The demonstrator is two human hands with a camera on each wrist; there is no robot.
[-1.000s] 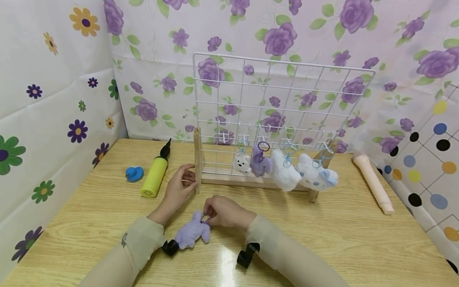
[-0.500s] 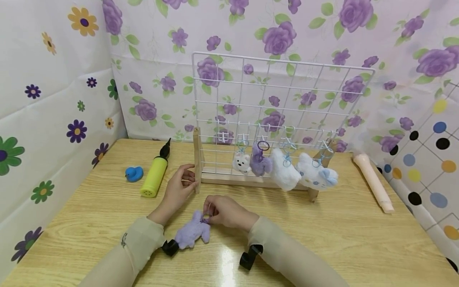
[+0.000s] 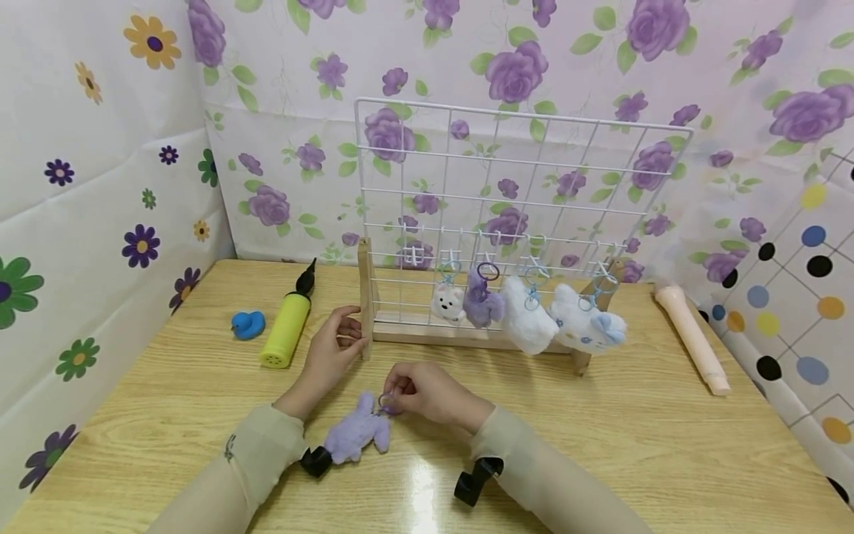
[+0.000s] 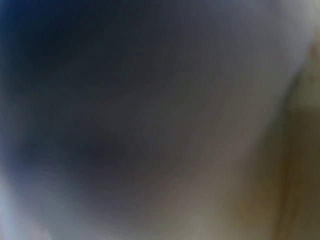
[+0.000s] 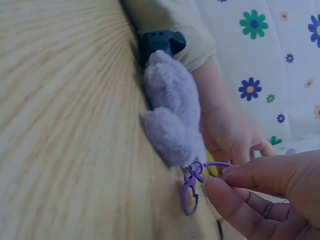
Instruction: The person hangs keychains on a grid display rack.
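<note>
In the head view a purple plush keychain (image 3: 356,430) lies on the table between the forearms. My right hand (image 3: 437,397) pinches its purple ring (image 3: 388,403) between thumb and index finger. Close up in the right wrist view, a purple clasp (image 5: 190,196) dangles beside the plush's ring. At the left end of a white wire rack (image 3: 523,154), my left hand (image 3: 331,348) holds the wooden post (image 3: 365,289) with thumb and fingers. The left wrist view is dark and blurred, with the lens mostly covered.
A small white bear (image 3: 448,302), a purple plush (image 3: 482,300), a white plush (image 3: 527,315) and a white-and-blue plush (image 3: 587,320) hang on the rack's hooks. Left stand a blue duck (image 3: 248,325) and a yellow pump (image 3: 287,326). Far right lies a pale pink tube (image 3: 694,341).
My right hand has shifted slightly right, and the purple ring now stands drawn out from the plush. The left hand and the plush body have stayed put.
</note>
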